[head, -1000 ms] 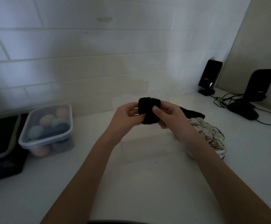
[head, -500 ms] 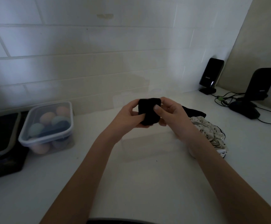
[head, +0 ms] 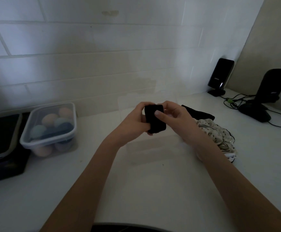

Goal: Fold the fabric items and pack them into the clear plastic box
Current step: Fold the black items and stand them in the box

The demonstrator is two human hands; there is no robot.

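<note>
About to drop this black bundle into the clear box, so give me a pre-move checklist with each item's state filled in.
1. Black folded fabric compact: ok, a small tight bundle.
2. Grip secure: ok, left hand and right hand both pinch it, right thumb across its front.
3. Bundle over the clear plastic box: ok, held above its faint outline.
4. Box open and free inside: cannot tell, its walls barely show in the dim light.
5. Remaining items within reach: ok, the patterned fabric and another black piece lie to the right of the box.
6. Lidded container out of the way: ok, well to the left.
</note>
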